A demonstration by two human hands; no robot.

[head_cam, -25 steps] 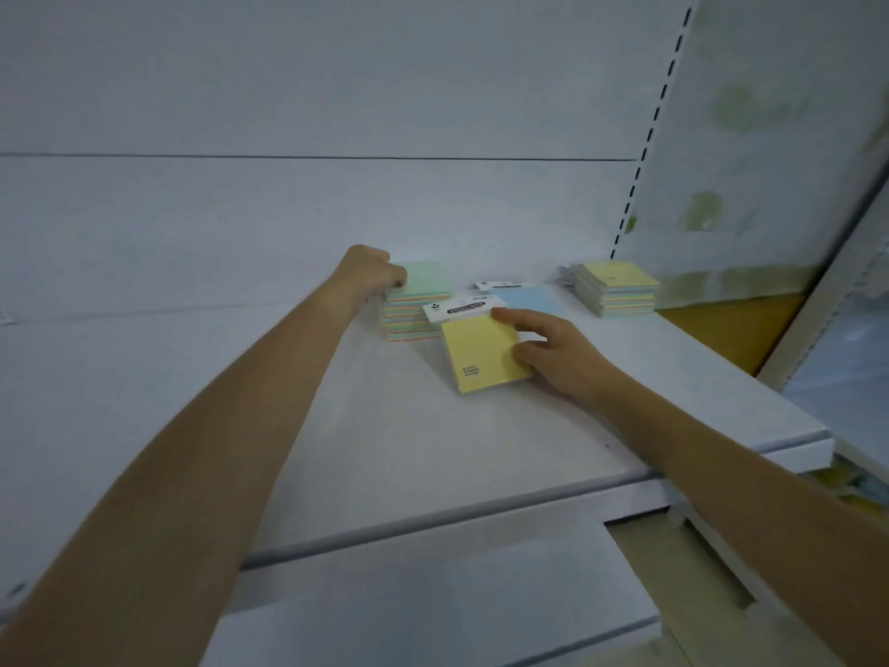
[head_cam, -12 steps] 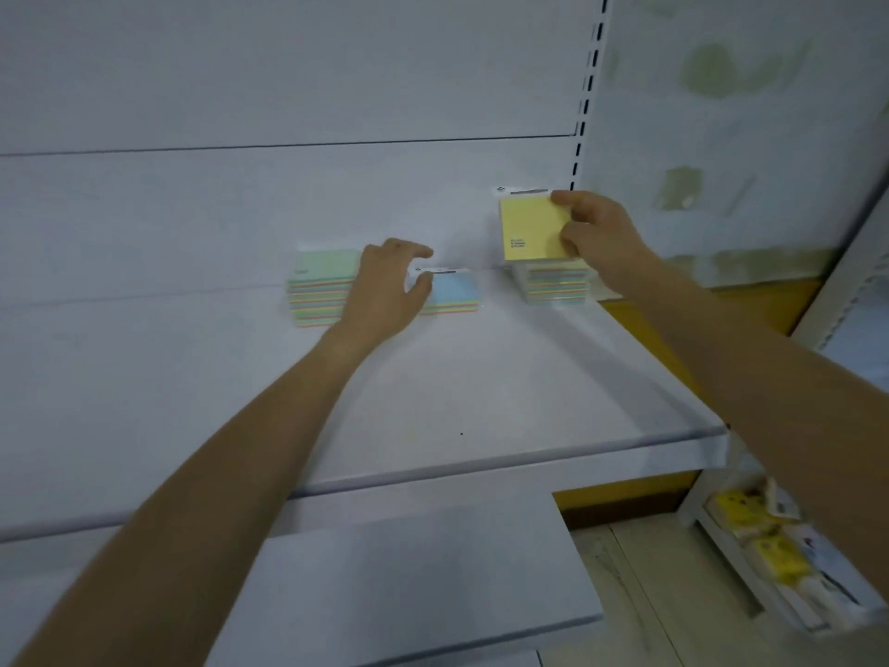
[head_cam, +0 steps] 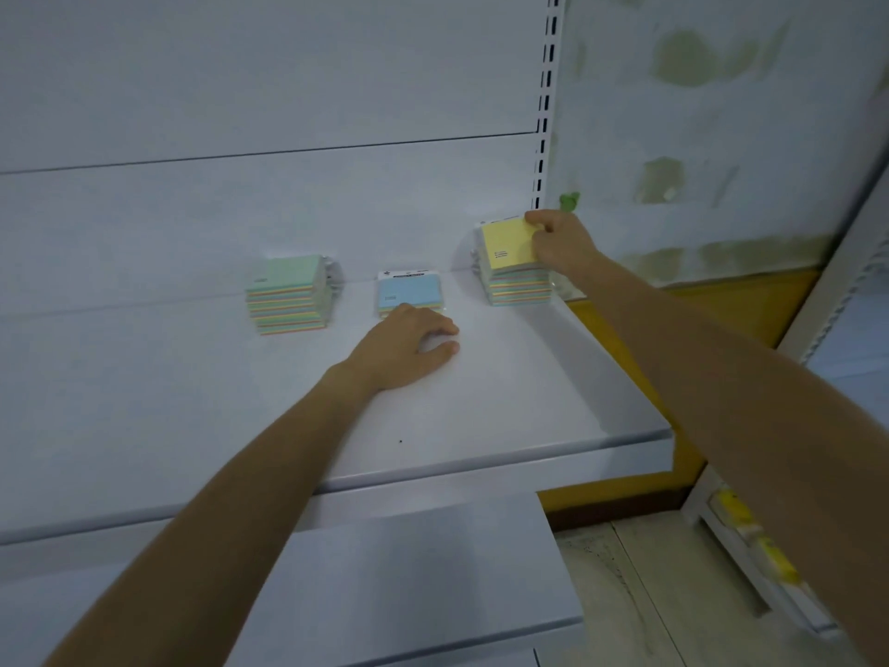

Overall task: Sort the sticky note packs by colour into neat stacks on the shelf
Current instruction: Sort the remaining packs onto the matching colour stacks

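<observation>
Three groups of sticky note packs stand along the back of the white shelf (head_cam: 505, 416). A green-topped stack (head_cam: 290, 296) is on the left. A single blue pack (head_cam: 410, 295) lies in the middle. On the right is a yellow-topped stack (head_cam: 517, 281). My right hand (head_cam: 560, 243) grips the top yellow pack (head_cam: 507, 246) by its right edge, the pack resting on that stack. My left hand (head_cam: 409, 346) rests palm down on the shelf just in front of the blue pack, fingers curled, holding nothing.
A slotted upright (head_cam: 546, 98) runs up the back panel behind the yellow stack. A lower white shelf (head_cam: 385, 570) juts out beneath. To the right are a yellow-orange wall base (head_cam: 721, 300) and a low rack with yellow packets (head_cam: 765, 546) near the floor.
My right hand carried the yellow pack from mid-shelf to the right-hand stack and set it on top. My left hand left the green stack and came to rest in front of the blue pack.
</observation>
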